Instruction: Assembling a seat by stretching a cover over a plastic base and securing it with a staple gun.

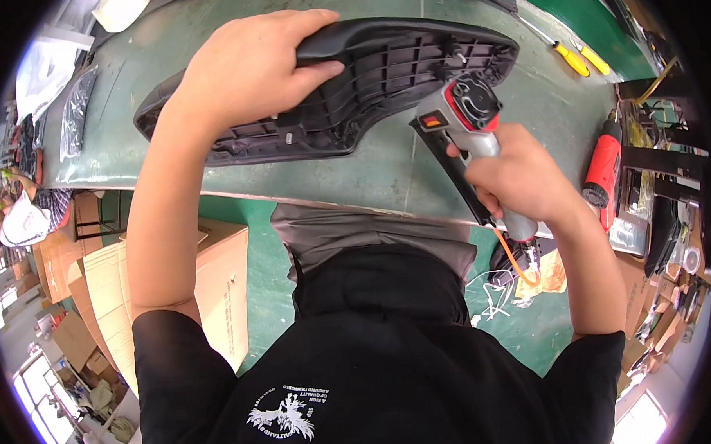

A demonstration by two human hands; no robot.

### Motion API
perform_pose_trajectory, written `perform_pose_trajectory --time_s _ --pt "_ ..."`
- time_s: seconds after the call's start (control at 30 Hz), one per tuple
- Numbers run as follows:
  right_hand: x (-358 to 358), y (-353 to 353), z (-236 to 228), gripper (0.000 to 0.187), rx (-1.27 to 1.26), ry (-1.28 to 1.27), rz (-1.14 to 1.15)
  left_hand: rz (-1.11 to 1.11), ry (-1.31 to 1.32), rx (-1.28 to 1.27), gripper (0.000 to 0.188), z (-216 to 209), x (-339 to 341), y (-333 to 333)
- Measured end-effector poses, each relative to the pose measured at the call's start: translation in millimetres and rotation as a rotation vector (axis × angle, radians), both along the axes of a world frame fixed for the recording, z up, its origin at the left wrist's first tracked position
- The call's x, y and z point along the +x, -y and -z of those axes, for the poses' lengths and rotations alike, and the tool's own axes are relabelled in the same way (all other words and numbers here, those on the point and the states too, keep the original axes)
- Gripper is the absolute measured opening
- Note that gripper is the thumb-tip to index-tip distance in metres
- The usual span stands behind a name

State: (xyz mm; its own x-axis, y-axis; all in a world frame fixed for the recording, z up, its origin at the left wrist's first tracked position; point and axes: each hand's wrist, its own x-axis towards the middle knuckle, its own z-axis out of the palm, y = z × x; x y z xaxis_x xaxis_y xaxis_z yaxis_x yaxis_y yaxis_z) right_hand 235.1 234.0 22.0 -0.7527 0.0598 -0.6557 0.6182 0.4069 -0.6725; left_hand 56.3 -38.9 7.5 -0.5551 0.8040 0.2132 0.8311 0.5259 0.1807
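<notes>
A long black ribbed plastic part [382,76], with a smooth padded covering along its far edge, is tilted up over the table. My left hand [248,69] grips its upper edge, thumb on the ribbed side and fingers over the covering. In my right hand [518,173] is a grey and black air staple gun [463,112] with a red trim ring, its slim black magazine slanting down toward me. The gun's head is close to the right end of the part; whether its nose touches is hidden. An orange air hose [522,272] hangs from its handle.
The green-topped table [370,178] ends just in front of me. Two yellow-handled screwdrivers [573,59] lie at the far right, and a red heat gun [604,162] hangs by the right edge. A plastic-wrapped piece [78,114] lies at left. Cardboard boxes [221,297] stand below left.
</notes>
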Motion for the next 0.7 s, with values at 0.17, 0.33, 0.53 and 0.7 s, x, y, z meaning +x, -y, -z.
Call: perform_pose_trajectory --time_s 0.17,0.33,0.53,0.7 --pt "29 -21 5 0.039 -0.056 0.019 0.084 -0.008 0.110 -0.064 0.057 -6 -28 -1" --pt "39 -33 15 0.040 -0.065 0.040 0.094 -0.011 0.199 -0.054 0.057 -4 -39 -3" --pt "33 -31 21 0.042 -0.142 0.039 0.101 -0.025 0.179 -0.041 0.056 -7 -32 -5" --pt "24 -20 21 0.042 -0.144 0.002 0.118 -0.003 0.072 -0.008 0.056 -2 -18 -2"
